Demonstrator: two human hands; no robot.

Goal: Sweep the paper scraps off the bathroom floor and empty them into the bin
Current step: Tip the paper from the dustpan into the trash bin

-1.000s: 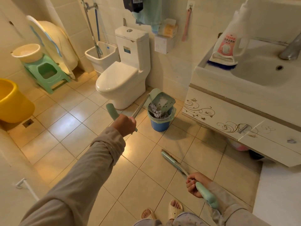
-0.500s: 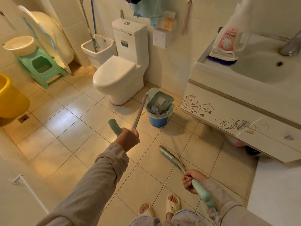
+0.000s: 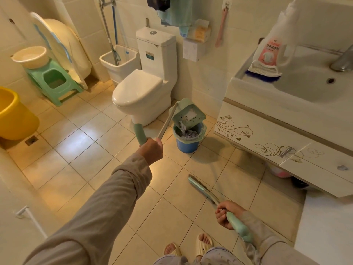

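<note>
The left hand (image 3: 151, 150) was wrapped tight around the long pale stick of the green plastic dustpan (image 3: 188, 115), tipped over the small blue round bin (image 3: 188, 139) by the white toilet (image 3: 143, 92). Paper scraps (image 3: 182, 126) looked light and soft, so they should slide out. The right hand (image 3: 227, 214) gripped the green brush (image 3: 202, 190), low over the floor
</note>
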